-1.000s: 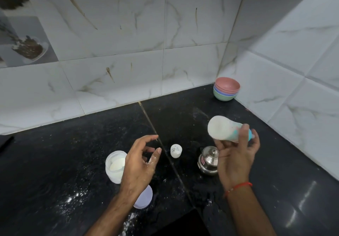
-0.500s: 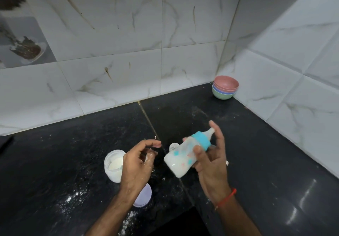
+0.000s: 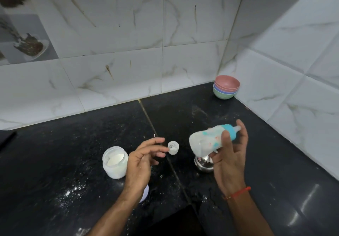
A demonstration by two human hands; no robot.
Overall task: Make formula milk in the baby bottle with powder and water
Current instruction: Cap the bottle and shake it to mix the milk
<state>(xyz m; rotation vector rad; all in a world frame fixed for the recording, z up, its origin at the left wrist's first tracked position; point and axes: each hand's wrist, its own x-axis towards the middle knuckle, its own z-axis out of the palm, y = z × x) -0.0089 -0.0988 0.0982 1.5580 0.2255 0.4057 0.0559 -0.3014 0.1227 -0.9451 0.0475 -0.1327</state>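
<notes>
The baby bottle [image 3: 207,142] is seen as milky white, marked with teal and red spots and fitted with a teal collar. The worktop [image 3: 183,118] is black, speckled with white powder; the wall tiles [image 3: 128,34] are white, veined in brown. The stacked bowls [image 3: 226,87] are coloured pink, blue and green, and a red thread [image 3: 238,192] is noted at the right wrist

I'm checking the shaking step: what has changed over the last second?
The right hand keeps its grip on the baby bottle but has swung it: base up a second ago, then low between the hands, now tilted with the teat up-right. The left hand still hovers, holding nothing. The powder jar, small cap and bowls stayed put.
</notes>
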